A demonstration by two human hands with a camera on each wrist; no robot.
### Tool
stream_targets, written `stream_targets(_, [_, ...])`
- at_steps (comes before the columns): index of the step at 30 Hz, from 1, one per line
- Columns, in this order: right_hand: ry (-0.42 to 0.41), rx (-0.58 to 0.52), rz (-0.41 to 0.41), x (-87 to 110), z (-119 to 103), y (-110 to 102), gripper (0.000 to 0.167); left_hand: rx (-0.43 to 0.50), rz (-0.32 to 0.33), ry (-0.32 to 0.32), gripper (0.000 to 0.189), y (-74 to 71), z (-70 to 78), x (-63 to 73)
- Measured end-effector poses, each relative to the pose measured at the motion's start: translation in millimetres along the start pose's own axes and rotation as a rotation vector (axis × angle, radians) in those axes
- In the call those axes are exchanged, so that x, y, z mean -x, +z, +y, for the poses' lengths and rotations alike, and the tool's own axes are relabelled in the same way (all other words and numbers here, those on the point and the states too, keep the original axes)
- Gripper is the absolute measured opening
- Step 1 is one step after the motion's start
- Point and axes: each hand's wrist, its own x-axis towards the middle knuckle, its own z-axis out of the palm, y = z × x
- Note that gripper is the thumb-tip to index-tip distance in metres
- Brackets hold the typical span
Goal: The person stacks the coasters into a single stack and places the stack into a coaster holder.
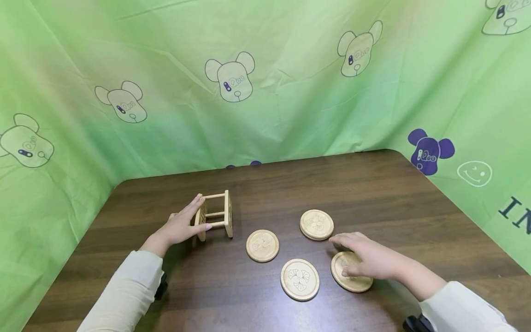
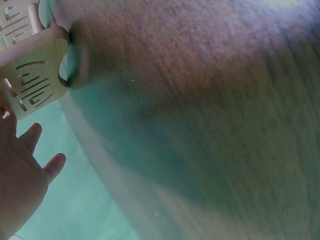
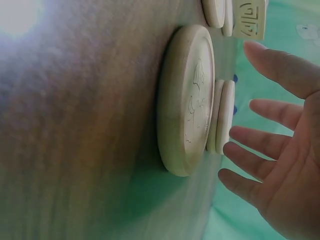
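My left hand [image 1: 181, 226] is at the left side of a wooden coaster holder [image 1: 228, 214], thumb at its front bar and fingers at the back, gripping the end panel. In the left wrist view two fingers stick out free below the cut-out panel [image 2: 37, 82]. Over the right coaster [image 1: 358, 283] hovers my right hand [image 1: 369, 256], fingers spread and apart from the wood in the right wrist view. Beyond its fingertips lies a stack of two coasters [image 1: 316, 224]. Two more engraved round coasters, a left one [image 1: 262, 246] and a front one [image 1: 300, 279], lie between the hands.
Everything rests on a dark brown wooden table [image 1: 265, 193]. A green cloth [image 1: 290, 115] printed with bear heads hangs behind the table and along its sides.
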Motion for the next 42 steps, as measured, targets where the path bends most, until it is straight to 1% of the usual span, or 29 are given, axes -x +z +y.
stream_targets(3, [0.035, -0.014, -0.019, 3.9, -2, 1, 0.063, 0.009, 0.0, 0.0, 0.086, -0.4, -0.3, -0.1])
stream_targets(5, [0.037, -0.017, -0.026, 6.2, -2, 2, 0.063, 0.015, 0.001, 0.002, 0.086, -0.6, -0.4, -0.1])
stream_targets(8, [0.017, -0.011, -0.02, 9.0, -2, 4, 0.063, 0.015, 0.003, 0.006, 0.086, -0.5, -0.9, -0.1])
stream_targets(13, [-0.032, 0.0, 0.016, 13.4, 1, 10, 0.061, 0.01, 0.004, 0.009, 0.085, 0.4, -1.7, -0.2])
stream_targets(18, [-0.065, 0.02, 0.046, 17.3, 4, 16, 0.066, 0.014, 0.004, 0.01, 0.085, 0.9, -2.4, 0.3])
stream_targets(20, [-0.063, 0.025, 0.042, 18.4, 5, 18, 0.069, 0.016, 0.001, 0.009, 0.086, 1.2, -2.7, 0.7])
stream_targets(24, [-0.035, 0.022, 0.009, 19.6, 5, 19, 0.074, 0.021, -0.007, 0.008, 0.087, 0.7, -2.0, 0.9])
stream_targets(26, [-0.017, 0.018, -0.007, 19.9, 5, 18, 0.075, 0.023, -0.007, 0.008, 0.087, 0.0, -1.4, 0.7])
stream_targets(31, [-0.004, 0.025, -0.013, 20.3, 3, 17, 0.075, 0.013, 0.001, 0.008, 0.087, 0.0, -1.9, -1.3])
stream_targets(35, [-0.011, 0.037, -0.011, 20.6, 3, 17, 0.075, 0.013, 0.002, 0.007, 0.087, 0.0, -2.2, -1.9])
stream_targets(42, [-0.054, 0.058, 0.024, 22.4, 5, 21, 0.073, 0.021, -0.002, 0.002, 0.087, 2.7, -2.9, -0.3])
